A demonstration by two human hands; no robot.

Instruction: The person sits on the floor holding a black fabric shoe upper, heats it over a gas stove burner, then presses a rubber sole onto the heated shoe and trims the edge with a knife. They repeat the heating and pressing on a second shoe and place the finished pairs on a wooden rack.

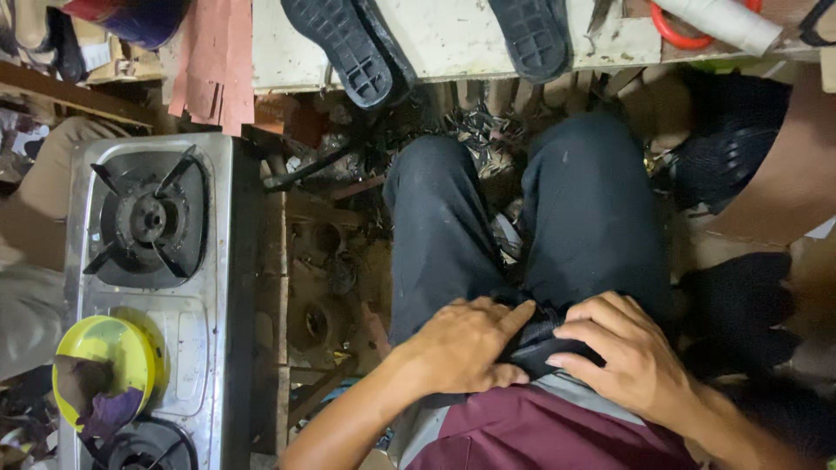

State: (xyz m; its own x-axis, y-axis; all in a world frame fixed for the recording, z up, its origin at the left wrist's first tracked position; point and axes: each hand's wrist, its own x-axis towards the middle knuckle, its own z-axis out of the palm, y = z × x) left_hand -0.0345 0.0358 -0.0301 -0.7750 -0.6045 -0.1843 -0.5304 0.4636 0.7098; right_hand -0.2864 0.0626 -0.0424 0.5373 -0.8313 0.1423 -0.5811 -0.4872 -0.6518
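I look down at my own lap while seated, legs in dark trousers [592, 209]. My left hand [461, 344] lies flat on my left thigh, fingers pointing right onto a bunched dark cloth [542, 341] at my waist. My right hand [623, 352] meets it from the right, fingers curled over and pinching the same dark cloth. Below both hands shows the hem of my maroon and grey shirt [531, 426]. My feet in black-soled sandals [344, 43] rest against a worn white ledge [453, 35] ahead.
A steel two-burner gas stove [152, 261] stands at left, with a yellow bowl [104, 365] holding a purple scrap on it. Dark metal scraps [479, 130] and clutter cover the floor between my legs. A black bag [740, 139] lies at right.
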